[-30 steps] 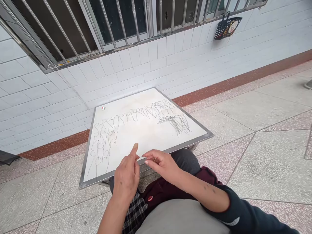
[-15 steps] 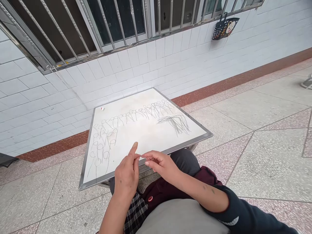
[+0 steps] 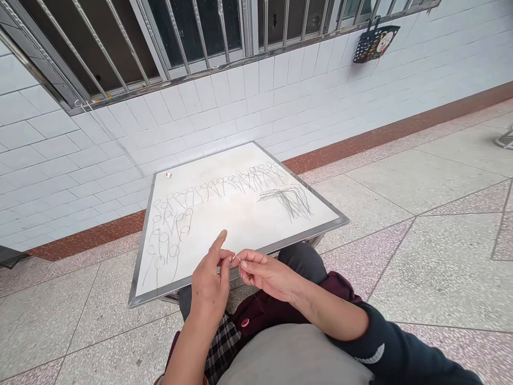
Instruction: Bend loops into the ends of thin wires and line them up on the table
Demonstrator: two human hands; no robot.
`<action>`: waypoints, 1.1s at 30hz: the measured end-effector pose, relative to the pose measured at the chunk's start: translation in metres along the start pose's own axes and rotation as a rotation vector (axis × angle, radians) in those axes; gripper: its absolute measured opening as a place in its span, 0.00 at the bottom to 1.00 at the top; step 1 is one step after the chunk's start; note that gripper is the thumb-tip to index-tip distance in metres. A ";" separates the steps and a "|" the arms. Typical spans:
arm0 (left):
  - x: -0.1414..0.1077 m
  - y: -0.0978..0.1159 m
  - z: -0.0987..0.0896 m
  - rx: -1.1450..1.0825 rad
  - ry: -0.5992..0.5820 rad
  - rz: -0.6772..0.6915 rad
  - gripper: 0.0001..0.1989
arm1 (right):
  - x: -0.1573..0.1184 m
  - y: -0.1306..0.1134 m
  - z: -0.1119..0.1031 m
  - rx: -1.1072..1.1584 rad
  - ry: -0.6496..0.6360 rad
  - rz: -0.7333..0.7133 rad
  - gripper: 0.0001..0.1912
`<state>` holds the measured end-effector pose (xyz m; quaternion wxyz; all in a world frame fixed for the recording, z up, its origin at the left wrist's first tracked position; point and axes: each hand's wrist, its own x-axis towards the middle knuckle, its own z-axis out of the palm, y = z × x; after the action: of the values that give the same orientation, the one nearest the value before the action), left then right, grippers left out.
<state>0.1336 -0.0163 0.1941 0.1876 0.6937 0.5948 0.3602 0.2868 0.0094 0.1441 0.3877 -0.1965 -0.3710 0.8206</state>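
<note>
My left hand (image 3: 210, 280) is raised over the near edge of the white board table (image 3: 228, 224), its index finger stretched up and other fingertips pinched together. A tiny pale bit shows at that pinch. From there a thin, light thread (image 3: 238, 258) curves across to my right hand (image 3: 266, 272), whose thumb and index finger are closed on it. The two hands' fingertips nearly meet. Below them, a maroon garment (image 3: 336, 291) with a red button (image 3: 245, 323) lies across my lap, beside a black-and-white plaid cloth (image 3: 222, 345). A faint fine strand hangs over the garment.
Pencil-like stick figures and a dark scribble (image 3: 290, 200) cover parts of the tabletop. A small white-and-red object (image 3: 168, 175) lies at its far left corner. Behind stand a white tiled wall (image 3: 224, 107) and barred windows (image 3: 208, 32). A dotted bag (image 3: 374, 44) hangs at right.
My right thumb and index finger have closed together on the thread, where they were apart before. The strand between the hands now shows clearly. My left hand has barely moved.
</note>
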 end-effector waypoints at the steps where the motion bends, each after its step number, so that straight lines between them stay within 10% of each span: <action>1: 0.000 0.001 0.000 -0.008 -0.001 -0.004 0.22 | 0.000 0.000 0.000 0.014 0.001 -0.002 0.13; 33: -0.001 -0.001 -0.006 -0.045 0.086 -0.075 0.21 | 0.006 0.012 -0.002 -0.009 0.054 0.070 0.14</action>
<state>0.1287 -0.0183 0.1972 0.1907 0.6504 0.6197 0.3956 0.2784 0.0097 0.1329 0.3677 -0.2335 -0.3571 0.8263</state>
